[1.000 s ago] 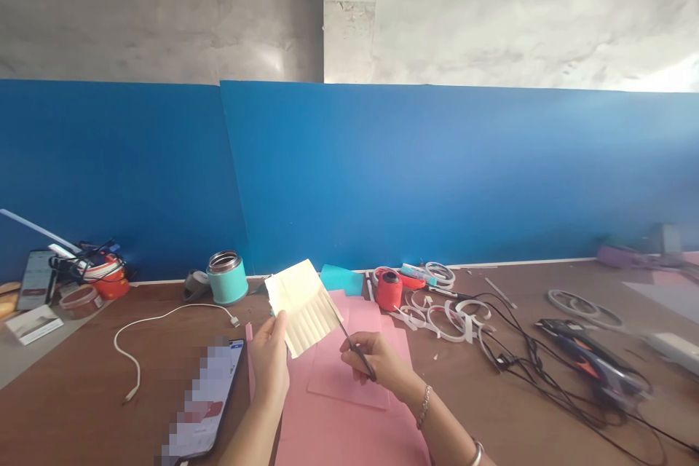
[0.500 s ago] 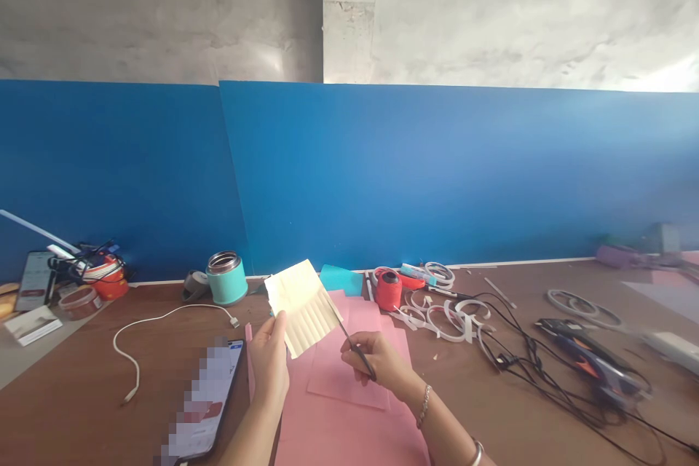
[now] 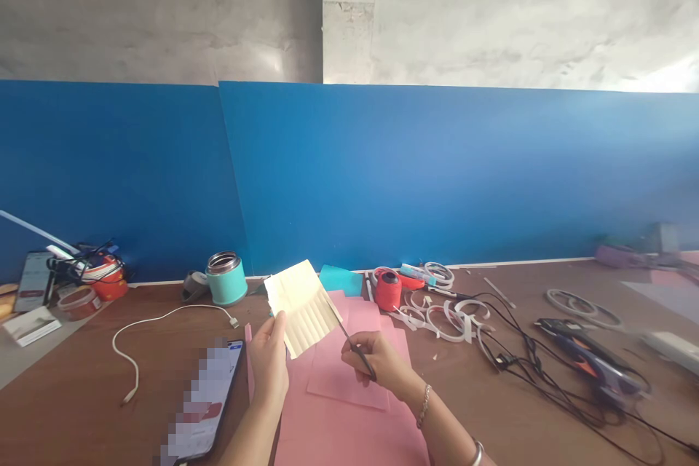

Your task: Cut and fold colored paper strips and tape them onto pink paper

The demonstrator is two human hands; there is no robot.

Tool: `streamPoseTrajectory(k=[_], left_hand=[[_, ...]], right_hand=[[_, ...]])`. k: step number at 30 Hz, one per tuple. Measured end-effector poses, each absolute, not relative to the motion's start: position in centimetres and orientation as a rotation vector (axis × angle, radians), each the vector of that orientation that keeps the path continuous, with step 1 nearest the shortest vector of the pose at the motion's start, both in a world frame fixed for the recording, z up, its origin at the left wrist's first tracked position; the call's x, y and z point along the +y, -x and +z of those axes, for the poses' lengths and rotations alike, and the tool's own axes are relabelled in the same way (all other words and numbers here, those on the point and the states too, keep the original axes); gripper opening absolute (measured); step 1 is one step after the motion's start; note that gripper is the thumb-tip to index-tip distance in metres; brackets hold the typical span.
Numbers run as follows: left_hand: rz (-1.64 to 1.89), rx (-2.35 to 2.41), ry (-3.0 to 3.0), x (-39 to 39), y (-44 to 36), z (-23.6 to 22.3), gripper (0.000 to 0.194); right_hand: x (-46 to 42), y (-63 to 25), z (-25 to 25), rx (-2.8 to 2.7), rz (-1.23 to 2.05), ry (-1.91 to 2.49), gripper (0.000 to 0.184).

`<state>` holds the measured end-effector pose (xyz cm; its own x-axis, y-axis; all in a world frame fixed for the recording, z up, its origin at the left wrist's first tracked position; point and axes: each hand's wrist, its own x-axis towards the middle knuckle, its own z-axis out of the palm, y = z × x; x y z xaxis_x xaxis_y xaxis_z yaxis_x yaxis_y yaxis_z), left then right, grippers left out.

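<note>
My left hand [image 3: 271, 353] pinches the lower left edge of a pale yellow sheet of paper [image 3: 300, 298], thumb on top. The sheet is held up, tilted, and several parallel slits or creases run along its lower right part. In my right hand [image 3: 376, 364] is a pair of dark scissors [image 3: 357, 353], fingers wrapped around the handles. The blades reach up and left to the paper's right edge, touching or overlapping it. Beneath both hands lie overlapping pink paper sheets [image 3: 349, 429].
A phone [image 3: 210, 408] and a white cable [image 3: 136, 320] lie at left, below a turquoise jar [image 3: 226, 280]. Behind the paper are a turquoise sheet [image 3: 341, 280] and a red spool [image 3: 388, 291]. White strips [image 3: 448, 328], black cables and a glue gun [image 3: 595, 364] lie at right.
</note>
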<state>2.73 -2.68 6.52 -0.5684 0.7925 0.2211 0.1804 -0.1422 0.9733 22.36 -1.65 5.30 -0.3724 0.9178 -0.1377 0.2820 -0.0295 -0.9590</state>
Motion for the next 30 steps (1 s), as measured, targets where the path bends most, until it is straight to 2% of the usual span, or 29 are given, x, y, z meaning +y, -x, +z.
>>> streamPoseTrajectory(k=[30], left_hand=[[1.605,1.723,-1.053,-3.3,-3.8,7.3,0.041]], right_hand=[[-1.6,-22.0,5.1,-1.594,1.436,1.291,0.02]])
